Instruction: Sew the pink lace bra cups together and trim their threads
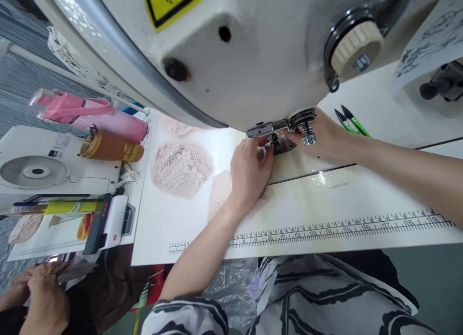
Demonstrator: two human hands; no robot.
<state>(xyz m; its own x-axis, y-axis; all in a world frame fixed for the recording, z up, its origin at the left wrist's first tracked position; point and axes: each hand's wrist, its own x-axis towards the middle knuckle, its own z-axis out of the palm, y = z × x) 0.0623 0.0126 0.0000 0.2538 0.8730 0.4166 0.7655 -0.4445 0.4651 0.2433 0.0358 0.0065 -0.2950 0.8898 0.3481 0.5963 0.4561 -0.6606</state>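
Observation:
My left hand (251,171) is beside the presser foot (280,144) of the sewing machine (253,65), its thumb and fingertips pinched together. What sits between those fingertips is too small to make out. My right hand (325,135) reaches in from the other side of the foot; its fingers are mostly hidden behind the metal thread guide and the machine head. Under my left wrist lies a pale pink lace piece (220,188), partly covered by the arm. Another lace piece (183,170) rests flat to the left.
Green-handled thread snips (350,120) lie behind my right forearm. A printed ruler (325,234) runs along the table's front edge. At left stand a pink bottle (97,114), an amber bottle (112,146) and another machine (39,166); a co-worker's hands (43,287) are below.

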